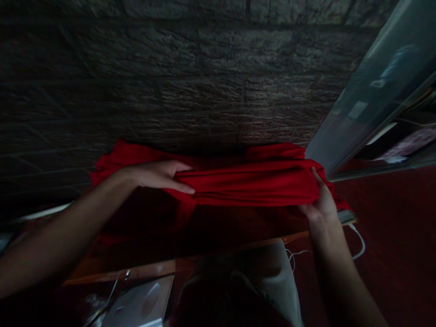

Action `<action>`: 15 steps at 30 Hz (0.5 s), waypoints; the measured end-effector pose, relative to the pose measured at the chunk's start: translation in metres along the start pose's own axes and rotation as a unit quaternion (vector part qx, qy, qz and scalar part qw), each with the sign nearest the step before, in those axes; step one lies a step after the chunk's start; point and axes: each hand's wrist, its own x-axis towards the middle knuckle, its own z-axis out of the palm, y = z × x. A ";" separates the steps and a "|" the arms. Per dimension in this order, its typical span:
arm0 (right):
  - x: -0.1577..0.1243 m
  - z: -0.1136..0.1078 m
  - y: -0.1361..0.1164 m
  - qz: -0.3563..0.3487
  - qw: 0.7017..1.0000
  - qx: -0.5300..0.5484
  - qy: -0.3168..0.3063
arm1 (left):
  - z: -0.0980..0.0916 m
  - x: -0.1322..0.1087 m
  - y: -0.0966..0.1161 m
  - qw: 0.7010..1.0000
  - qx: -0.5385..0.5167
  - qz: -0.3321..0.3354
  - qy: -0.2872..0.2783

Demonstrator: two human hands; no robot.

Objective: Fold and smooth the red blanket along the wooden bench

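A red cloth [252, 184], folded in several layers, stretches between my two hands above a dark wooden table [238, 227]. My left hand [163, 175] grips its left part, the thumb along the near edge and the other fingers at the far side. At the right end my right hand [320, 200] is closed around the fold, with some fingers hidden beneath it. More red fabric spreads out behind and to the left, close to the wall. Whether it is all one piece I cannot tell.
A rough brick wall [218, 54] rises right behind the table. To the right stands a grey door frame [354, 95], with a cabinet of items beyond. White cables [361, 247] hang at the right table edge. A silver device [139, 304] lies below at the left.
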 end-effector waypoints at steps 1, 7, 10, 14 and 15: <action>0.000 0.002 0.000 0.001 1.000 0.006 0.012 | -0.003 -0.004 -0.002 0.997 0.069 -0.016 -0.034; -0.008 0.022 0.011 0.010 0.999 -0.019 0.034 | -0.007 -0.011 -0.026 0.886 0.410 0.013 0.215; -0.014 0.028 0.008 -0.048 0.995 -0.040 0.075 | -0.022 -0.007 -0.048 0.833 0.435 -0.030 0.340; -0.018 0.026 -0.015 -0.123 0.986 -0.061 0.100 | -0.076 -0.013 -0.091 0.883 0.164 -0.083 0.431; -0.017 0.024 -0.022 -0.134 0.983 -0.071 0.103 | -0.090 -0.018 -0.101 0.889 0.126 -0.086 0.432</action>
